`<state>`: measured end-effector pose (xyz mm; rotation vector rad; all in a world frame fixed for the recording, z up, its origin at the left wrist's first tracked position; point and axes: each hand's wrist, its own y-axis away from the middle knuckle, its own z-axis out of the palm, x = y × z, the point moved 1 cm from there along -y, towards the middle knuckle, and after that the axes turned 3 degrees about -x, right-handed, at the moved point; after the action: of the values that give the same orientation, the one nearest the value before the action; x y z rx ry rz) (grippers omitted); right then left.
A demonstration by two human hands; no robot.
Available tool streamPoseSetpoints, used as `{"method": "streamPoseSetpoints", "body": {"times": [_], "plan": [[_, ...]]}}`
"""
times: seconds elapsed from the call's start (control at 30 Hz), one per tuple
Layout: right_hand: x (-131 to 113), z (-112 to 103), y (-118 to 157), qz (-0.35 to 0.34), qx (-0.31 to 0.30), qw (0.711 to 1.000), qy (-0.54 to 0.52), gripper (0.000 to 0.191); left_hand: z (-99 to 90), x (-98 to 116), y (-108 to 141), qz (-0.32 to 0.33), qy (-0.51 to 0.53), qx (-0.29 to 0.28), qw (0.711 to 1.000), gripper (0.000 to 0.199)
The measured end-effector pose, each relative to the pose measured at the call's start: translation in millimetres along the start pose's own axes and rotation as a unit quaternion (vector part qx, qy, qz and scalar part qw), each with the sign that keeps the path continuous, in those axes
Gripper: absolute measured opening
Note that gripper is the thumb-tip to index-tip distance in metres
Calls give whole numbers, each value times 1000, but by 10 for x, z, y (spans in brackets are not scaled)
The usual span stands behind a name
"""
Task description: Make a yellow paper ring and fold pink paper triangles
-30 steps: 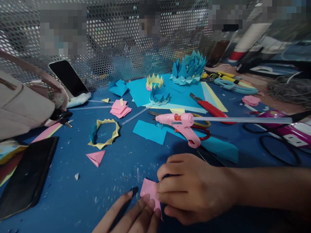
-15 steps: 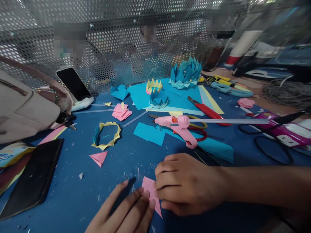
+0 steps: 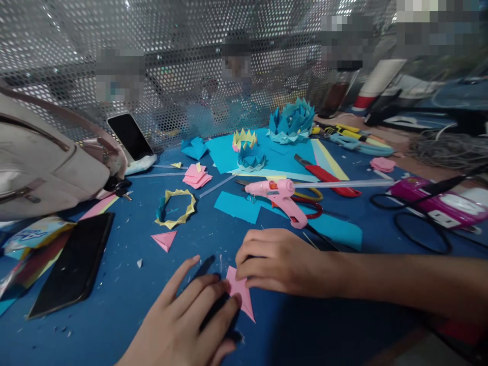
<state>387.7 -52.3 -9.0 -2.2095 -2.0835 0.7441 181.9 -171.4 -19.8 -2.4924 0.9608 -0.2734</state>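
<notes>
evidently, far left of the left fingers sits a pale bag (image 3: 49, 168), with a dark flat phone (image 3: 74, 264) nearer to them on the blue tabletop (image 3: 99, 330). just beyond the left fingers lie a folded pink triangle (image 3: 164, 240) and, a bit further off, a ring of yellow and blue folded paper (image 3: 177, 223). the left hand (image 3: 183, 315) comes in palm down, its fingers spread wide, with a tip or two resting at the left side of the pink paper (image 3: 239, 292). that partly folded piece lies on the tabletop between the two sets of fingers, one pointed corner toward the wearer. beyond both sets is a stack of pink squares (image 3: 196, 178). the right hand (image 3: 284, 264) has its fingers bent and close together over the paper's upper right edge; whether the thumb pinches it, i can't tell. beyond the right fingers is a pink glue gun (image 3: 280, 193), and well past that a blue paper flower (image 3: 293, 122). further right of them are a red-handled cutter (image 3: 335, 182) and a purple power strip (image 3: 430, 201).
</notes>
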Motion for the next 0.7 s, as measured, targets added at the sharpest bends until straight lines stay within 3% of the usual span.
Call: {"method": "streamPoseSetpoints", "body": {"times": [0.07, 0.33, 0.47, 0.7], "plan": [[12, -15, 0, 3, 2, 1000, -6, 15, -9, -27, -48, -18, 18, -20, 999, 30], [48, -27, -1, -34, -12, 999, 12, 20, -81, -56, -178, -17, 34, -11, 999, 30], [37, -48, 6, -41, -18, 999, 3, 22, -97, -49, -170, -23, 52, -15, 998, 33], [40, -33, 38, -29, -19, 998, -44, 18, -96, -53, -117, -50, 113, -24, 992, 21]]}}
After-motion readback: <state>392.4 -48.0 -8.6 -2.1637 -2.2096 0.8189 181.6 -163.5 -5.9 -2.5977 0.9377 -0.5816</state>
